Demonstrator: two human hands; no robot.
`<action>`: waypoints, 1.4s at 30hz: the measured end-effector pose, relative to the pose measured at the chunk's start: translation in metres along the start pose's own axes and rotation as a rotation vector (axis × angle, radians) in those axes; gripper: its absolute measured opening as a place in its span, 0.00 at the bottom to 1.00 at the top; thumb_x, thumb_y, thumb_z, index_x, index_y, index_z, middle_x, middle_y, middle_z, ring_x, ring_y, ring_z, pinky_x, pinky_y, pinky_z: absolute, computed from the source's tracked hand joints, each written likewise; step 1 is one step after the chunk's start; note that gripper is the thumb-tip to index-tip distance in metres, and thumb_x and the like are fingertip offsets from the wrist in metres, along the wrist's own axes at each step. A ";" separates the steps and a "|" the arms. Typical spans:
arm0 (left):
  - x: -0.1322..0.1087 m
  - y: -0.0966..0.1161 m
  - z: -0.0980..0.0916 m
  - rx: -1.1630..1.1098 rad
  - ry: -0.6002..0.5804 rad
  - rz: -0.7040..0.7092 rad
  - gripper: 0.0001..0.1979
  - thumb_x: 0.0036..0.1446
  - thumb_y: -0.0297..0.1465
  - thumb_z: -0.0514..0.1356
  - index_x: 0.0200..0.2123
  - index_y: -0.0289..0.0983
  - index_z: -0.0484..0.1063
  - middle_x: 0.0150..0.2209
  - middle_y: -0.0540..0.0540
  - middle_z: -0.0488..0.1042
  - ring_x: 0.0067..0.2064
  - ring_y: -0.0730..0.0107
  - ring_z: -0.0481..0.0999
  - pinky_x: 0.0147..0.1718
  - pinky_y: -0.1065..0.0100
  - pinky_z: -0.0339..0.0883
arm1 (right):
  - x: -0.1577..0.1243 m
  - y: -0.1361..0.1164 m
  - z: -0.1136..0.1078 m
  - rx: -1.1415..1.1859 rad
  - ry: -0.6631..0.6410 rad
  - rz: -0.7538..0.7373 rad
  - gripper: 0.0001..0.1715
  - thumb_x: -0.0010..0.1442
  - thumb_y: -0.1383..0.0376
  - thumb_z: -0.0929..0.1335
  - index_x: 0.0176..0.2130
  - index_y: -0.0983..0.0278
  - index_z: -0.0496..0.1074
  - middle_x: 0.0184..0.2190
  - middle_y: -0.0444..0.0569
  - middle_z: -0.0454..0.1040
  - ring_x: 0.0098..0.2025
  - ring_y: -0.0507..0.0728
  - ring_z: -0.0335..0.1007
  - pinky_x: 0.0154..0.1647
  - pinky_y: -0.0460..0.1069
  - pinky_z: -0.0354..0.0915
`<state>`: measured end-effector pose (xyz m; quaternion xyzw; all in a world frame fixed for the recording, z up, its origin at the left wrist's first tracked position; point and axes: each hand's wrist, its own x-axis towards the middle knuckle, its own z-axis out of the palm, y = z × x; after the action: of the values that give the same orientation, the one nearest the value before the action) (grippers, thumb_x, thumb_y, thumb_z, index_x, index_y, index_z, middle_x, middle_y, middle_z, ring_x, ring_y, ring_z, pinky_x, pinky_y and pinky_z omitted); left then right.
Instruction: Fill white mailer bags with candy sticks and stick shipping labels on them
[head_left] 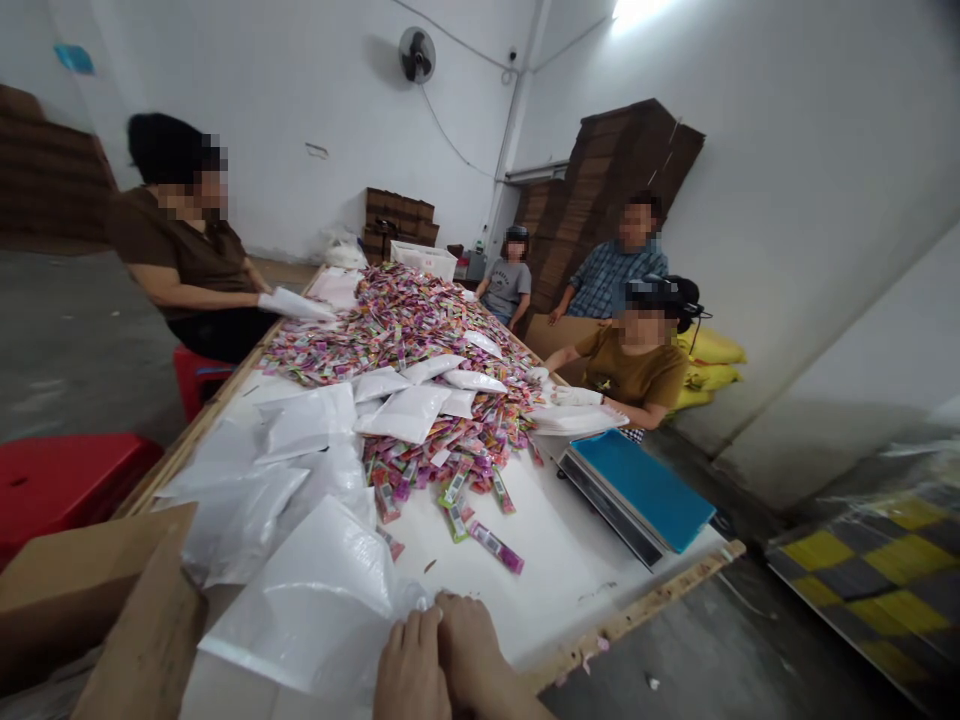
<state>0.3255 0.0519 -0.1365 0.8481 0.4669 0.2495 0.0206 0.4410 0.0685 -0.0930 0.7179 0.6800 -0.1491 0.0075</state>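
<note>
My left hand [411, 665] and my right hand [466, 648] lie side by side at the near edge of the white table [555, 575], fingers curled together. Both pinch the mouth of a filled white plastic bag [319, 600] that rests flat on the table. Just beyond it lie loose colourful sachets [491, 545], and a big heap of the same sachets [405, 320] covers the table's far half. Several more filled white bags [409, 410] sit between the heap and me.
A scale with a blue top [641, 490] stands at the table's right edge. An open cardboard box [90, 610] is at my left, with red stools [60, 480] beyond. Three people sit round the table, a fourth stands behind. Stacked cardboard [615, 170] fills the far corner.
</note>
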 end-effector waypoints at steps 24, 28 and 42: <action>0.001 0.004 -0.004 -0.017 -0.018 -0.011 0.28 0.51 0.11 0.49 0.51 0.35 0.74 0.48 0.45 0.78 0.47 0.62 0.74 0.51 0.62 0.61 | 0.005 0.006 0.017 0.009 0.050 0.020 0.14 0.63 0.67 0.63 0.43 0.66 0.76 0.39 0.57 0.80 0.41 0.64 0.79 0.41 0.52 0.69; 0.001 0.005 -0.004 -0.022 -0.012 -0.016 0.29 0.51 0.11 0.49 0.51 0.36 0.74 0.48 0.45 0.78 0.47 0.62 0.74 0.50 0.62 0.62 | 0.003 0.003 0.013 0.005 0.029 0.049 0.15 0.64 0.67 0.62 0.44 0.66 0.76 0.41 0.56 0.80 0.43 0.65 0.78 0.44 0.54 0.70; 0.002 0.009 -0.008 -0.099 -0.068 -0.091 0.28 0.52 0.12 0.49 0.52 0.35 0.74 0.48 0.43 0.77 0.47 0.62 0.73 0.51 0.60 0.63 | 0.001 0.002 0.008 0.003 0.029 0.012 0.16 0.64 0.68 0.61 0.44 0.67 0.76 0.40 0.57 0.79 0.42 0.65 0.78 0.41 0.53 0.69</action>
<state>0.3294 0.0469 -0.1262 0.8320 0.4911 0.2421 0.0894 0.4413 0.0674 -0.1009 0.7239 0.6755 -0.1397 -0.0025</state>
